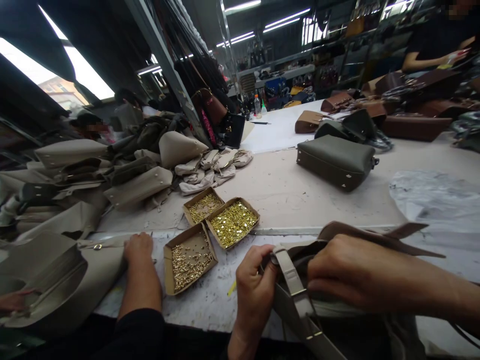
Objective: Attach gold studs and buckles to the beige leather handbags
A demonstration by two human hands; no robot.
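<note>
At the lower right, a grey-brown leather bag (333,330) with a buckled strap (294,280) lies under both of my hands. My left hand (257,287) pinches the strap's upper end between thumb and fingers, where a small round dark piece shows. Just right of the strap, my right hand (345,270) is curled over the bag's opening edge, its fingers closed; what they grip is hidden. A brown leather flap (386,240) sticks out behind my right hand. Left of my hands stand cardboard trays of small metal parts, one with gold pieces (234,222) and one with copper-coloured studs (189,260).
A co-worker's hand (138,247) rests on a beige bag (101,270) at the left. Beige and grey bags (138,187) are piled behind it. A dark green bag (335,160) stands on the table (277,185); brown bags (416,127) and clear plastic (435,200) lie at the right.
</note>
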